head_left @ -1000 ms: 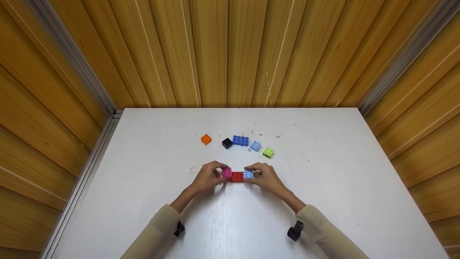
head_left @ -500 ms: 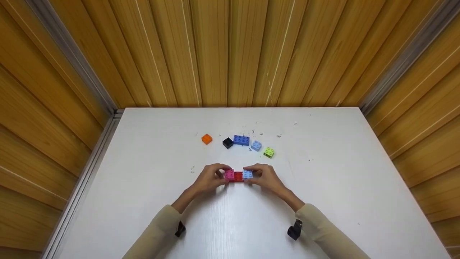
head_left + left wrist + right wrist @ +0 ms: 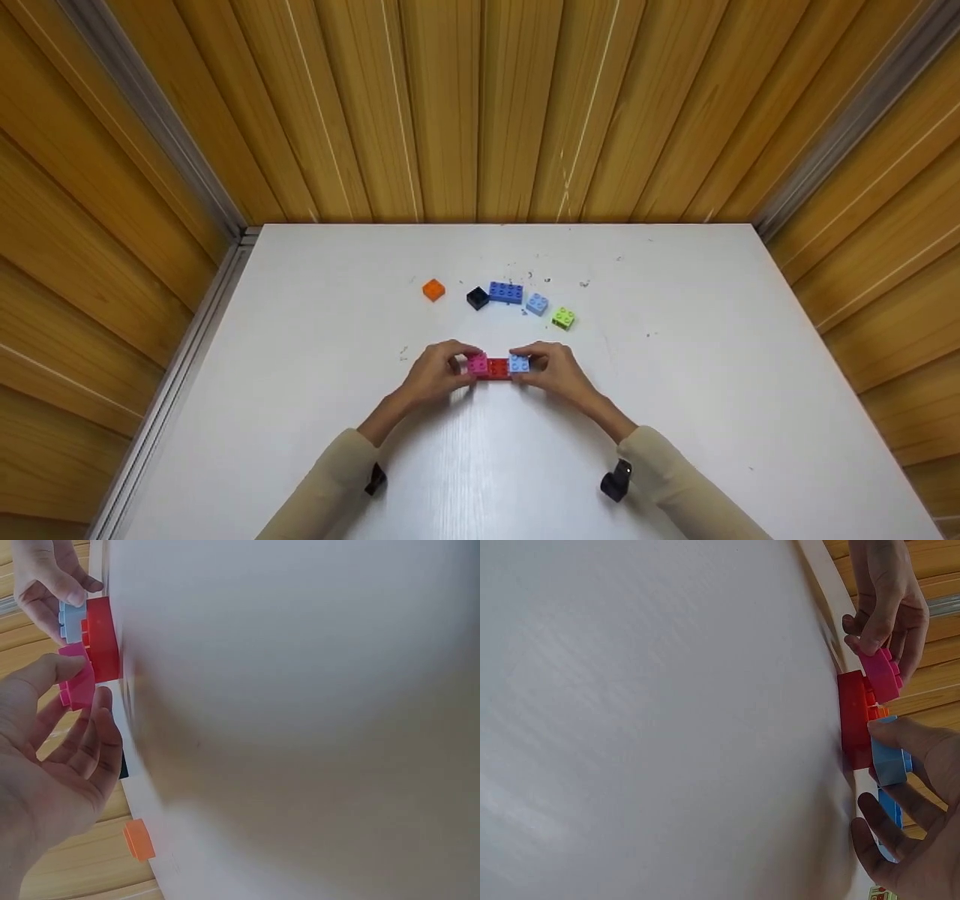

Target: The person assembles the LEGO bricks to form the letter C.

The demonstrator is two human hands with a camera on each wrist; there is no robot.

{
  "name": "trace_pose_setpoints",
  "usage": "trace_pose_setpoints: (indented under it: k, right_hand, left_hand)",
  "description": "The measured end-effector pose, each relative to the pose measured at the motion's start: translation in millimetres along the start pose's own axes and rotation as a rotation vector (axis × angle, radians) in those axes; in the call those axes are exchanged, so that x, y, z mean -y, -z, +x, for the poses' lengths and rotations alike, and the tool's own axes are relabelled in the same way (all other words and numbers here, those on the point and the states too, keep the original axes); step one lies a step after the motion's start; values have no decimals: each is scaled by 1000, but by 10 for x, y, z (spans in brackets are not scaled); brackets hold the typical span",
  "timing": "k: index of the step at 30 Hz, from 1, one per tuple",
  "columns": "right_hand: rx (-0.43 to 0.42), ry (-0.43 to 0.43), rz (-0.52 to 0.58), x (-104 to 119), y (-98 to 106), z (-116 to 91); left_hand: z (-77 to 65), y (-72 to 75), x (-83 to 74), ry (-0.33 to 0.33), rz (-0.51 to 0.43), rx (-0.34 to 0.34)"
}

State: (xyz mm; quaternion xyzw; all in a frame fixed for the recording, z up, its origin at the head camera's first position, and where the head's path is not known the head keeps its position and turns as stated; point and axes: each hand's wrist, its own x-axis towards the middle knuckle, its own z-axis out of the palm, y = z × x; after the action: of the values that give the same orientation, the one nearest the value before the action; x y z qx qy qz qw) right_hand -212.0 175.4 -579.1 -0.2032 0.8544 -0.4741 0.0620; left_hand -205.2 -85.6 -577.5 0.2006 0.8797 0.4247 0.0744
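A red brick (image 3: 498,368) lies lengthwise on the white table between the hands. My left hand (image 3: 437,370) pinches a pink brick (image 3: 478,364) between thumb and fingers over its left end. In the right wrist view this pink brick (image 3: 880,675) sits tilted, one end higher above the red brick's studs. At the right end, my right hand (image 3: 559,371) holds a light blue brick (image 3: 518,364) by its sides. The left wrist view has that light blue brick (image 3: 73,619) level on top of the red brick (image 3: 103,645). Some red studs show between the two upper bricks.
Farther back on the table (image 3: 300,337) lie loose bricks in a rough row: orange (image 3: 433,290), black (image 3: 478,298), long blue (image 3: 506,292), a second light blue one (image 3: 537,304) and lime green (image 3: 563,318). Wood-patterned panels (image 3: 480,112) stand behind the table.
My left hand has shifted slightly right, bringing the pink brick farther over the red brick's left end. My right hand keeps its hold on the light blue brick and has barely moved.
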Motion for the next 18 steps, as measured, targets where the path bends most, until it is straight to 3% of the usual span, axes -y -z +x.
trace_pose_setpoints:
  k: [6,18]
  right_hand:
    - [5,12,1,-29,-3,7]
    - [1,11,20,-17,-5,16]
  left_hand:
    - [33,-35,-8,-23,56,-28]
    - [52,-33,-20,3,26,-16]
